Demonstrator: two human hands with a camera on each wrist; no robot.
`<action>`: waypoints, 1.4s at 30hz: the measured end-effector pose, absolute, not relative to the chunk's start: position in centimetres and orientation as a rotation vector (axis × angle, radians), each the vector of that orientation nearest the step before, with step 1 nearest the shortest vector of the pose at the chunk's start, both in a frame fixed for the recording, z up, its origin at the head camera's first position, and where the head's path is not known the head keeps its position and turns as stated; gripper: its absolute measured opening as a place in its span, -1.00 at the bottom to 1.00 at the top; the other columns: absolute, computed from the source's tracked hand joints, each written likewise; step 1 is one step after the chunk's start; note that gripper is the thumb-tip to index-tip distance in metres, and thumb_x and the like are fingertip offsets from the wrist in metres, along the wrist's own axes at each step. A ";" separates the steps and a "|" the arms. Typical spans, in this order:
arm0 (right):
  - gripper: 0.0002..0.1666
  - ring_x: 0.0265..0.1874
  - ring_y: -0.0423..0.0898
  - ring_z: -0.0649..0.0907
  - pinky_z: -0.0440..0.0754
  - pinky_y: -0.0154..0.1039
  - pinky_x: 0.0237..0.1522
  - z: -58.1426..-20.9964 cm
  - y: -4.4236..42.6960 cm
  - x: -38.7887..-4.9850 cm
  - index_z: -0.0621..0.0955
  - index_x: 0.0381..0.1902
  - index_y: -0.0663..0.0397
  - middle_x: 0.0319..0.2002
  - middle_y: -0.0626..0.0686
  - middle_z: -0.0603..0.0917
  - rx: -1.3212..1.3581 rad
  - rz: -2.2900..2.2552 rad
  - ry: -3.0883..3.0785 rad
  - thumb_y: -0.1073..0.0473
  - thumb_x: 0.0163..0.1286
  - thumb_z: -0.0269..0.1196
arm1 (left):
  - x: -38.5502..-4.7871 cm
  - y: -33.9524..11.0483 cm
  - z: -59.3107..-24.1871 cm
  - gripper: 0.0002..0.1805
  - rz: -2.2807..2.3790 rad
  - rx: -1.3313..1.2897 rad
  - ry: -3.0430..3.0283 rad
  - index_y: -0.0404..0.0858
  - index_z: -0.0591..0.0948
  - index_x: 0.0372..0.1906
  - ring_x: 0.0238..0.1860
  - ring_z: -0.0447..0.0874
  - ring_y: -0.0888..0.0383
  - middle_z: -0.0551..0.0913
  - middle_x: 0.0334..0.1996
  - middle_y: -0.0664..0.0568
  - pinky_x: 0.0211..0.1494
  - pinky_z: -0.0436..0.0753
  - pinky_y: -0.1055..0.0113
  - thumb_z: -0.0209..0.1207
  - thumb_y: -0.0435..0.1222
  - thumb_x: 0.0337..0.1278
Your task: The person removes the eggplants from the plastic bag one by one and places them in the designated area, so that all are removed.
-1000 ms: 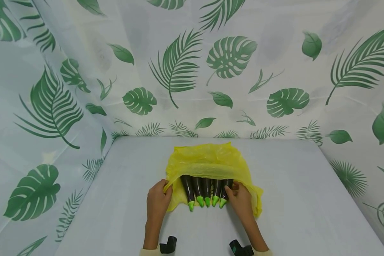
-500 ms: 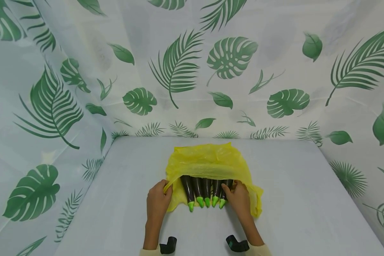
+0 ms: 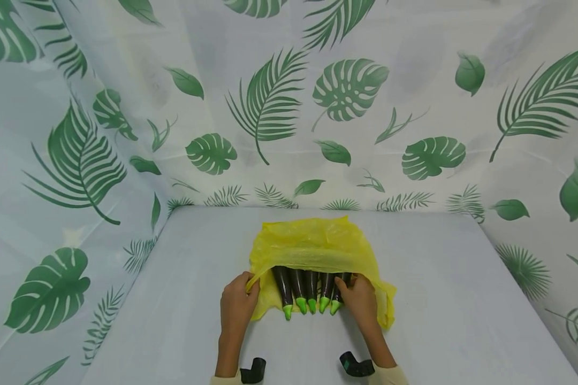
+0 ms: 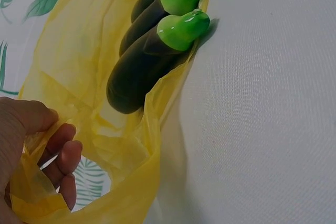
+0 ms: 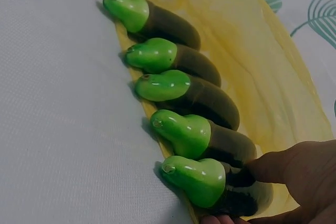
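Observation:
Several dark purple eggplants (image 3: pixel 310 289) with bright green stem ends lie side by side in the mouth of a yellow plastic bag (image 3: pixel 313 238). Their green ends point toward the person; the far ends are hidden under the bag's upper layer. My left hand (image 3: pixel 238 299) pinches the left edge of the bag's opening, and the left wrist view shows the film (image 4: pixel 118 187) between thumb and fingers. With thumb on top and fingers at its outer side, my right hand (image 3: pixel 362 302) grips the rightmost eggplant (image 5: pixel 205 182). Part of that hand is out of frame in the right wrist view.
Everything lies on a white table (image 3: pixel 438 299). Behind and beside it hangs a white cloth (image 3: pixel 279 176) printed with green leaves. Black wrist-worn devices (image 3: pixel 254 370) sit at both wrists, by the cream sleeves.
My right hand has shifted slightly left, its thumb moving further over the rightmost eggplant, which has edged left too. The left hand stays on the bag's edge.

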State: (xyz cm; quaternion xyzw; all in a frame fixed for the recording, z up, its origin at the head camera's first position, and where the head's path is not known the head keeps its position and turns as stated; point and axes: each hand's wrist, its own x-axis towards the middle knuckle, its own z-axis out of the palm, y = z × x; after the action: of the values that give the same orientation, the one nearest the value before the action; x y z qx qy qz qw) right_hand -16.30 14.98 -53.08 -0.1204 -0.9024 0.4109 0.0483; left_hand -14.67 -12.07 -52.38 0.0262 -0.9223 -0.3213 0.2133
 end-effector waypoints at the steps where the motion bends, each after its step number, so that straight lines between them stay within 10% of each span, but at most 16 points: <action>1: -0.58 -0.67 -0.13 0.39 0.29 -0.28 -0.66 -53.2 15.0 -16.3 0.53 -0.13 0.29 -0.57 0.08 0.51 -0.377 1.257 -2.751 0.02 0.30 0.28 | -14.6 -12.1 -52.4 -0.95 -0.896 0.075 -2.562 -0.22 0.69 -0.34 -0.50 0.52 0.25 0.67 -0.49 0.10 -0.38 0.55 0.34 0.25 -0.33 0.12; 9: -0.61 -0.77 -0.18 0.30 0.22 -0.32 -0.71 -53.2 15.2 -16.2 0.44 -0.51 0.17 -0.76 -0.07 0.29 -0.401 1.283 -2.748 0.00 0.30 0.28 | -14.5 -12.0 -52.2 -0.94 -0.905 0.082 -2.559 -0.23 0.69 -0.34 -0.51 0.50 0.25 0.67 -0.50 0.10 -0.39 0.54 0.35 0.25 -0.33 0.11; 17: -0.40 -0.55 -0.06 0.53 0.40 -0.29 -0.58 -52.7 15.5 -16.3 0.48 0.10 0.47 -0.37 0.28 0.64 -0.388 1.327 -2.735 0.07 0.30 0.25 | -14.7 -12.0 -52.3 -0.94 -0.902 0.087 -2.573 -0.21 0.69 -0.32 -0.51 0.48 0.26 0.66 -0.49 0.10 -0.39 0.54 0.36 0.26 -0.32 0.13; 24: -0.32 -0.36 0.10 0.63 0.51 -0.22 -0.49 -52.2 15.7 -15.9 0.42 0.16 0.60 -0.23 0.40 0.65 -0.366 1.338 -2.772 0.11 0.30 0.25 | -14.7 -12.0 -52.4 -0.94 -0.892 0.080 -2.590 -0.21 0.68 -0.32 -0.52 0.47 0.27 0.66 -0.50 0.10 -0.39 0.53 0.37 0.27 -0.30 0.12; 42: -0.27 -0.57 -0.09 0.61 0.60 -0.21 -0.56 -51.9 16.5 -15.3 0.34 0.26 0.52 -0.24 0.34 0.61 -0.373 1.512 -2.797 0.11 0.31 0.25 | -14.6 -11.9 -52.4 -0.93 -0.884 0.022 -2.555 -0.25 0.68 -0.34 -0.54 0.44 0.30 0.64 -0.53 0.12 -0.43 0.50 0.42 0.27 -0.32 0.12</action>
State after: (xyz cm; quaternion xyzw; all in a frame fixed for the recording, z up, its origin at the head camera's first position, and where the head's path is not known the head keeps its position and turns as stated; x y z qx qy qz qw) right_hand -15.34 16.48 -51.93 -0.1164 -0.8733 0.4721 -0.0297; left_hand -14.60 -11.94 -52.40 0.0078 -0.9224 -0.3193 0.2172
